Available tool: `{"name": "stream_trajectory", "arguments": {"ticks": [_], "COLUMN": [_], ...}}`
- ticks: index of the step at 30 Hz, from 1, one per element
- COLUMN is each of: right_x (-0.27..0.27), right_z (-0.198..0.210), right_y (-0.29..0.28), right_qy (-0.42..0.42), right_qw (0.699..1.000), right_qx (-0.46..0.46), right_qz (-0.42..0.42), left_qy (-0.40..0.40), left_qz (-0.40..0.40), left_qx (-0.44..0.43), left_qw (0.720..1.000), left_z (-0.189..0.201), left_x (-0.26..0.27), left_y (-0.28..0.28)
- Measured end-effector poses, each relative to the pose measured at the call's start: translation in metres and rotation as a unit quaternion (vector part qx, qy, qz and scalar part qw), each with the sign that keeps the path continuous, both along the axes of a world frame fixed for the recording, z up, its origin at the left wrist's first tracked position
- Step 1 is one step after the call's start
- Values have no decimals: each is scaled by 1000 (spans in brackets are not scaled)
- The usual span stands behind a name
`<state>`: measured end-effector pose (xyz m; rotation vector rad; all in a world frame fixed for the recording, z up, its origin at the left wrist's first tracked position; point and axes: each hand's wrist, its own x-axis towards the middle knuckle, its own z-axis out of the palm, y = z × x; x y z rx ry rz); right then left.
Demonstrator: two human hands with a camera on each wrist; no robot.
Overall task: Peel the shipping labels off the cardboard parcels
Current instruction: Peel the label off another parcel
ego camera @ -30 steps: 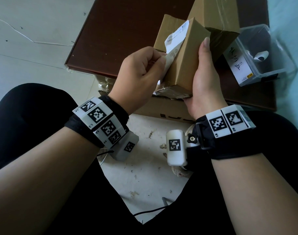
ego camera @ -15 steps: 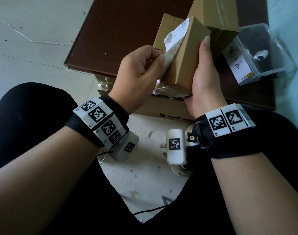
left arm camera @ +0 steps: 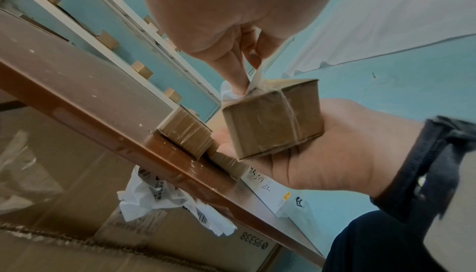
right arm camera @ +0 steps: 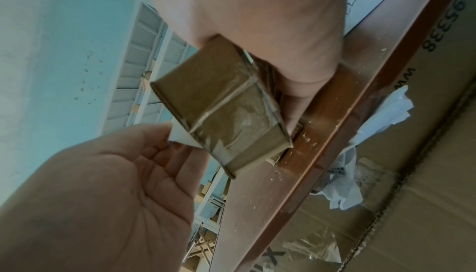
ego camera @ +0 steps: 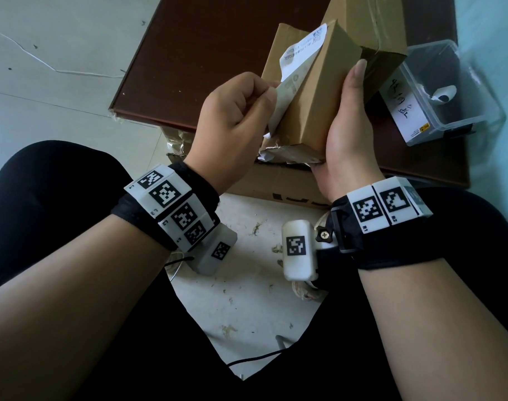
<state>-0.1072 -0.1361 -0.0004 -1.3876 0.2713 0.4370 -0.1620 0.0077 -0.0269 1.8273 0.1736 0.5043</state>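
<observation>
My right hand grips a small taped cardboard parcel from its right side, thumb lying along the top face. A white shipping label is partly lifted off the parcel's left face; its upper end still sticks near the far top edge. My left hand pinches the loose lower end of that label between thumb and curled fingers. The left wrist view shows the same pinch on the label above the parcel. In the right wrist view the parcel sits in my palm, the label beside it.
A dark brown board lies over a large cardboard box. More parcels rest on the board, and a clear plastic bin with a handwritten tag stands at its right. Crumpled peeled labels lie under the board. Paper scraps dot the floor.
The parcel has risen slightly in my right hand, and my left hand has drawn the label a little farther off its face.
</observation>
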Motion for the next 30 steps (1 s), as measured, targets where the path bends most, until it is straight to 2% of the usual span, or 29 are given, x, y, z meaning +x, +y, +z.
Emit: {"name": "stream_trajectory", "arguments": {"ticks": [3,8,11,15,18,24,30], "right_x": [-1,-1,-2,-1,-1,0,-4], "right_z": [4,-1,-8,-12,-11,-10,-7], "right_y": [1,3,8,13,12,9,6], "right_qy": [-25,-66,-92,-103,-110,-65,-70], "right_qw": [999,997,994,992,991,996,994], "right_qx": [-21,13,20,35,35,35,55], "right_qz": [8,34,60,61,65,44,59], "left_qy": [-3,-33,-50,-62,-68,-60,-58], "left_qz": [-6,-7,23,50,28,8,-6], "left_qx": [-27,-82,23,139,149,139,175], "left_qw": [1000,996,998,987,986,988,983], "left_z": [1,12,9,3,2,1,0], "left_x": [-1,-2,-1,-1,-2,-1,-1], "left_y": [0,-1,6,5,1,-2,-2]}}
